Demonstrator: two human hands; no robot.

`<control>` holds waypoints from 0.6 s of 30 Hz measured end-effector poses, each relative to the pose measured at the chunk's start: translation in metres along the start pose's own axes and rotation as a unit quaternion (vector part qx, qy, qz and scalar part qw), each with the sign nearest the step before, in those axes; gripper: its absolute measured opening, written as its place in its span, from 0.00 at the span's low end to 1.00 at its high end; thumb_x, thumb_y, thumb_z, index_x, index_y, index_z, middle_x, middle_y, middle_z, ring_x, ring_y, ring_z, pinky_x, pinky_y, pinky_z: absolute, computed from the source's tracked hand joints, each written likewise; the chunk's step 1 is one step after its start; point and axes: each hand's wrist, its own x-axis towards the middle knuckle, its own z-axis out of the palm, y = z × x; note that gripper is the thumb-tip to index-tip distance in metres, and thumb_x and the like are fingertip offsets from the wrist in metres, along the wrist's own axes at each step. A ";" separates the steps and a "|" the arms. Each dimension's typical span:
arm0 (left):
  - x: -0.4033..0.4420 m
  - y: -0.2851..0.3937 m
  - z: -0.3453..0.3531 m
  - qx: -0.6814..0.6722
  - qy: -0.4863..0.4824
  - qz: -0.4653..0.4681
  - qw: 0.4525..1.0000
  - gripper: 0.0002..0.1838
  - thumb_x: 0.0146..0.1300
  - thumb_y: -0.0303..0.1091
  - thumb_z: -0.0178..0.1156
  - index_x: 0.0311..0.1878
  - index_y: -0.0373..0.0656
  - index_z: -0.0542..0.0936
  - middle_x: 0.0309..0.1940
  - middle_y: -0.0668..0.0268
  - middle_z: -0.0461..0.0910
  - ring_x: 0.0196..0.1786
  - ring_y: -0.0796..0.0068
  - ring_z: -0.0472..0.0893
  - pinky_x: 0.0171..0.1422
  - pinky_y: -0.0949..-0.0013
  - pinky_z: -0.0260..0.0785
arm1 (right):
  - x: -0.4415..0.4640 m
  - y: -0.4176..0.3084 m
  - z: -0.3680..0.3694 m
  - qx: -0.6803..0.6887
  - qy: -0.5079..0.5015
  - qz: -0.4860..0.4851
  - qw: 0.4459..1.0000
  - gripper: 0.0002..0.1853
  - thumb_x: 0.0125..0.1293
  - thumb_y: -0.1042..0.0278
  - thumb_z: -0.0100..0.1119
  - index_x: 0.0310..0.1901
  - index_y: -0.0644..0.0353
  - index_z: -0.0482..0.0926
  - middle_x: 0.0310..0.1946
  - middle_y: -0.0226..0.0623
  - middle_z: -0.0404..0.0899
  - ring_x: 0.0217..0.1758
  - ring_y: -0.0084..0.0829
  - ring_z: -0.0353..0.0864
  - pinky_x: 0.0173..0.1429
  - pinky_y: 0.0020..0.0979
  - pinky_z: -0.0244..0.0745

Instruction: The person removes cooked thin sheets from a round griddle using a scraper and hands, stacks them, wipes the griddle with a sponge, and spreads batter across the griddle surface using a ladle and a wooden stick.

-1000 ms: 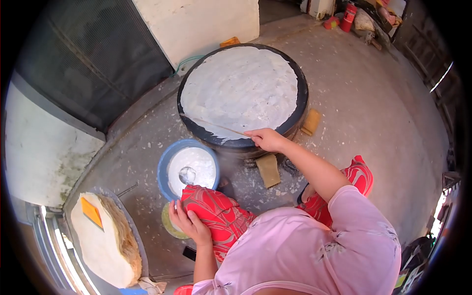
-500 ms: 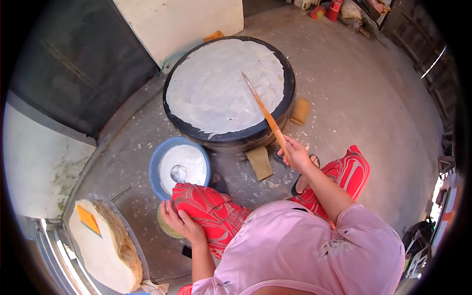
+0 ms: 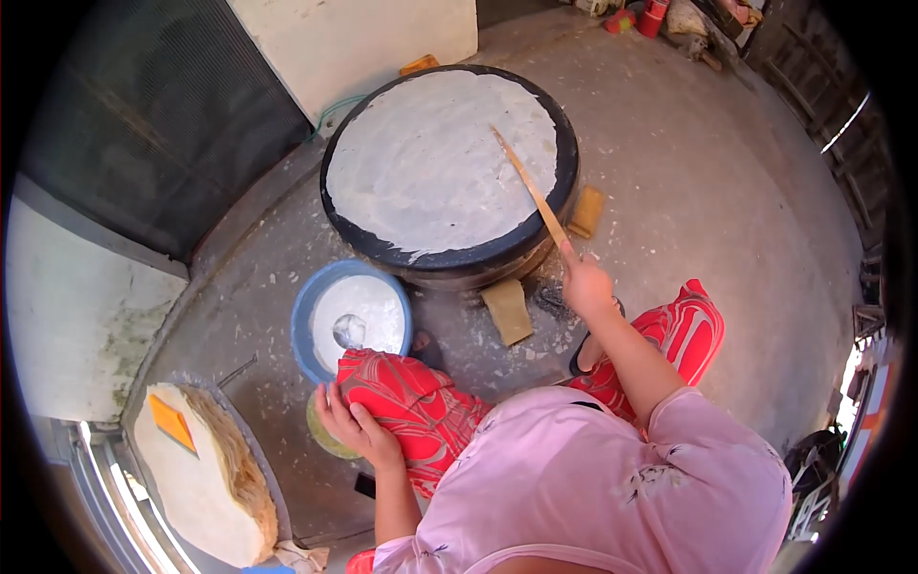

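One wooden stick [image 3: 535,198] is in the R hand [image 3: 585,282], fingers closed round its near end. Long axis runs slantwise: thin tip points fwd & to the person's left, away from the body; thick end comes back to the fist. Far part lies above a big round black pan [image 3: 459,260], tip over the white layer [image 3: 430,153] spread on it, right of ctr; can't tell if tip touches. Near end sticks out past the pan's rim.

L hand [image 3: 359,430] rests on the left knee of the red trousers [image 3: 406,397], fingers extended & loose, thumb apart, nothing gripped. Just fwd of that knee: blue basin [image 3: 304,320] w/ white liquid [image 3: 373,304] & sth round and shiny in it, partly hidden. Green round thing [image 3: 330,435] shows partly under the L hand. Farther left, a stack of pale sheets [image 3: 196,488] w/ an orange flat piece [image 3: 172,424] on top. Tan pad [image 3: 508,312] sits on the floor by the pan's near side.
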 end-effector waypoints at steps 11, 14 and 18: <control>-0.001 -0.007 -0.005 -0.011 0.005 -0.012 1.000 0.21 0.65 0.35 0.42 0.56 0.33 0.67 0.59 0.51 0.61 0.61 0.55 0.62 0.65 0.60 0.51 | -0.045 -0.098 0.082 0.475 -0.298 -0.109 0.821 0.18 0.65 0.70 0.43 0.57 0.53 0.69 0.22 0.40 0.77 0.26 0.31 0.78 0.35 0.29 0.72; 0.001 -0.007 -0.009 0.023 -0.007 0.002 1.000 0.21 0.65 0.35 0.42 0.57 0.33 0.67 0.60 0.51 0.60 0.62 0.54 0.61 0.66 0.59 0.49 | -0.027 -0.137 0.115 0.394 -0.274 -0.147 0.865 0.19 0.65 0.70 0.43 0.58 0.54 0.68 0.22 0.38 0.78 0.26 0.30 0.78 0.34 0.29 0.72; -0.003 -0.012 -0.010 0.007 -0.002 -0.023 1.000 0.21 0.61 0.33 0.46 0.55 0.32 0.68 0.59 0.50 0.60 0.63 0.51 0.58 0.65 0.56 0.49 | -0.014 -0.172 0.156 0.388 -0.370 -0.152 0.830 0.25 0.64 0.69 0.47 0.64 0.52 0.59 0.32 0.33 0.78 0.25 0.23 0.75 0.30 0.25 0.71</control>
